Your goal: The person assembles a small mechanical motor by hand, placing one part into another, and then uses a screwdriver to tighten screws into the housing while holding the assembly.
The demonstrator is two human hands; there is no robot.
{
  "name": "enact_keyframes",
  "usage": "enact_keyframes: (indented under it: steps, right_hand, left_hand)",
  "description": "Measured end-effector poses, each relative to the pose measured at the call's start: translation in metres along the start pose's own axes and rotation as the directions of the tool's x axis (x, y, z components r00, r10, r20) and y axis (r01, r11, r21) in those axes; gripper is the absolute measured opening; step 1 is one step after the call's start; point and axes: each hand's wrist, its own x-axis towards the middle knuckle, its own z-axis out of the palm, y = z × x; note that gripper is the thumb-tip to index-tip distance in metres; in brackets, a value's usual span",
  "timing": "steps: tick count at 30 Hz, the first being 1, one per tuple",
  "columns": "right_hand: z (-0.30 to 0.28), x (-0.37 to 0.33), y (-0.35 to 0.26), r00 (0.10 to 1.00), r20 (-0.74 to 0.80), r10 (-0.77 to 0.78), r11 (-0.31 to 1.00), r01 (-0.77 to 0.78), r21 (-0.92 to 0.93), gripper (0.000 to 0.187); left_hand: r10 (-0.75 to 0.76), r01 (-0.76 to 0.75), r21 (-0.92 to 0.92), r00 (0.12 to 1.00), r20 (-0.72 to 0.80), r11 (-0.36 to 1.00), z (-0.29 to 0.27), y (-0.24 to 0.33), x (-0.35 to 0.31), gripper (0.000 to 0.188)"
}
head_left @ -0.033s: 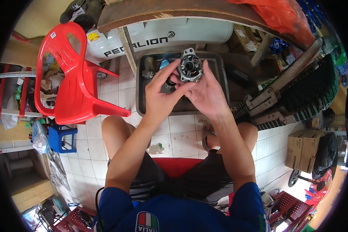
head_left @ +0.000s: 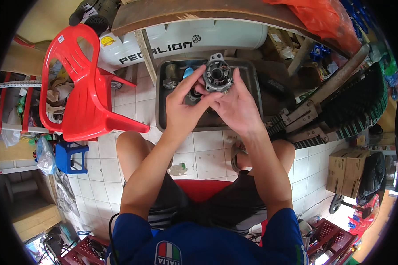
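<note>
the left hand [head_left: 185, 106] pinches a round metal part [head_left: 218, 77] above a dark tray [head_left: 161, 104]; the right hand [head_left: 238, 109] cups it, its hidden fingers' grip unclear. inspection seems in hand; the next move likely calls for steady support.

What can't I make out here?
In the head view:
Underside of the round metal part: hidden by its own body.
Details inside that part: too small.
Middle of the tray: behind the left hand and right hand.
Top of the white tank: hidden by the wooden bench.
</note>
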Motion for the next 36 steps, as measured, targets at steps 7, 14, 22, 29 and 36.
enact_keyframes:
  steps: [7,14,22,29,36]
  right_hand:
    - [0.001,-0.005,-0.001,0.999,0.021,-0.029,0.991,0.031,-0.133,0.052]
    - [0.004,-0.007,0.000,0.996,0.016,-0.085,0.989,0.087,-0.124,0.041]
    - [-0.008,-0.006,0.005,0.994,-0.038,-0.106,0.963,0.093,-0.253,0.043]
    - [-0.007,-0.003,-0.003,0.987,-0.005,-0.161,0.959,0.155,-0.237,0.048]
    - [-0.006,-0.003,-0.006,0.957,0.055,-0.284,0.883,0.283,-0.373,0.045]
  left_hand:
    - [-0.101,0.131,-0.440,0.991,0.091,0.888,-0.009,0.009,0.002,0.061]
    - [-0.319,0.323,-0.330,0.945,0.068,0.887,-0.016,0.015,0.004,0.054]
    - [-0.423,0.401,-0.434,0.905,0.050,0.807,-0.018,0.006,0.002,0.051]
    - [-0.013,0.015,0.039,0.999,-0.039,0.999,-0.019,0.015,-0.001,0.033]
    - [0.466,-0.460,0.453,0.878,0.107,0.764,-0.023,0.015,0.010,0.032]
